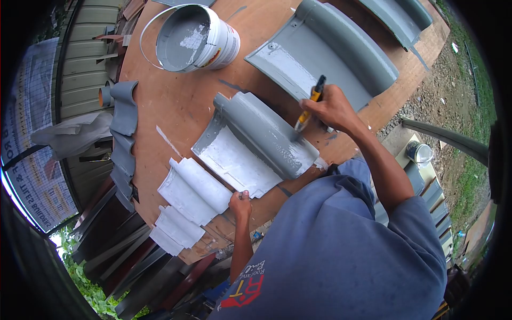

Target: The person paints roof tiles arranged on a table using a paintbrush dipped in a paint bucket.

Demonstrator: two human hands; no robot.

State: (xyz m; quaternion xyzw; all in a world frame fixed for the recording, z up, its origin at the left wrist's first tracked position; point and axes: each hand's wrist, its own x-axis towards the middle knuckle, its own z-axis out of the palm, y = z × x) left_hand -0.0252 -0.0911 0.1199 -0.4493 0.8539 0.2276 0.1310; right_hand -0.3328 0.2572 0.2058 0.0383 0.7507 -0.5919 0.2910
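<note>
On the table [165, 114], the half-gray tile [266, 130] looks stiff, perhaps slick where wet — best held by its white edge. The left hand [240, 206] curls there, fingers' grip unclear; the right hand [337, 105] has fingers clamped on the brush [310, 110].

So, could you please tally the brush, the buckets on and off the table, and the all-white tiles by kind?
Brush: 1
Large bucket, on the table: 1
Small bucket, off it: 1
All-white tiles: 2
Total: 5
</note>
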